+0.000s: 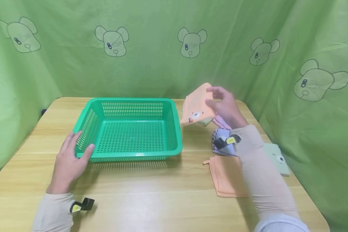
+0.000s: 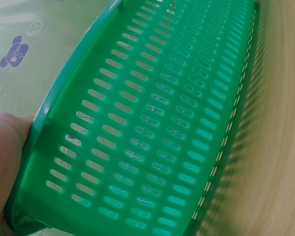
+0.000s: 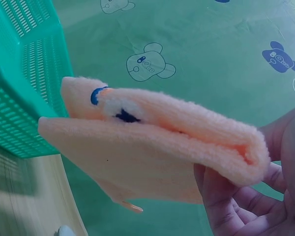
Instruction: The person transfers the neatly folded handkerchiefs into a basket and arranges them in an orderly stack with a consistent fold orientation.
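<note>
A green plastic basket (image 1: 133, 155) with slotted walls stands on the table, its inside bare. My left hand (image 1: 71, 161) holds its near left corner, thumb over the front rim and fingers at the left rim. In the left wrist view, part of that hand (image 2: 7, 157) shows against the rim. To the right of the basket, my right hand (image 1: 224, 106) pinches a folded peach towel (image 1: 198, 103) by its right side, raised above the table. The right wrist view shows the towel's folded layers (image 3: 137, 132) and part of an embroidered face.
Below and beside the raised towel lie a pink cloth (image 1: 220, 121), a blue-grey cloth (image 1: 227, 149) with a patterned edge, and another folded peach towel (image 1: 227, 177). A pale green towel (image 1: 276, 158) lies near the right table edge. Green curtains surround the wooden table (image 1: 133, 199).
</note>
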Tool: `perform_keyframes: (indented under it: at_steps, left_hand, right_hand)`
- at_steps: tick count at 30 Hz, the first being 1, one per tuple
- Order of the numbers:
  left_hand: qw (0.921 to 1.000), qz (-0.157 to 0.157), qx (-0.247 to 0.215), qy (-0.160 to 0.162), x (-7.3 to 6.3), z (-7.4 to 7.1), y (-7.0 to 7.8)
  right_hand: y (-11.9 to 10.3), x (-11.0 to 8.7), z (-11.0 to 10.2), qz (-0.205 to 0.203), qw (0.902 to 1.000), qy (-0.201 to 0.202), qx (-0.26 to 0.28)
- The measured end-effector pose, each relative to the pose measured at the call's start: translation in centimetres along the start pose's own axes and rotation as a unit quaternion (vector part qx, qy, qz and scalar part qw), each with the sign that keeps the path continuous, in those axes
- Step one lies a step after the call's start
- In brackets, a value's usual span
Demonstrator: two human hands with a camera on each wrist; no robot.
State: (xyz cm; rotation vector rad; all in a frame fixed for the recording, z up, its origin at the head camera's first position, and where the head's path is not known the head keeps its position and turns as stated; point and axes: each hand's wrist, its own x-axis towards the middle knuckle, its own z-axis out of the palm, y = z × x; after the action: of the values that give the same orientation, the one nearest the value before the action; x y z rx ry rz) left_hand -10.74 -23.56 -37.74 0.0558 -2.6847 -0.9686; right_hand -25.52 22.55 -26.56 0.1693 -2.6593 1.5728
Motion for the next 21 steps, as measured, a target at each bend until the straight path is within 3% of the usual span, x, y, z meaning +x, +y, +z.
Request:
perform_keyframes:
  at_steps: [21]
  left_hand:
    - [1.0, -0.002, -0.001, -0.003, 0.0, 0.0, -0.1]
  right_hand:
    - [-1.7, 0.5, 0.8, -0.024, 0.9997, 0.006, 0.006]
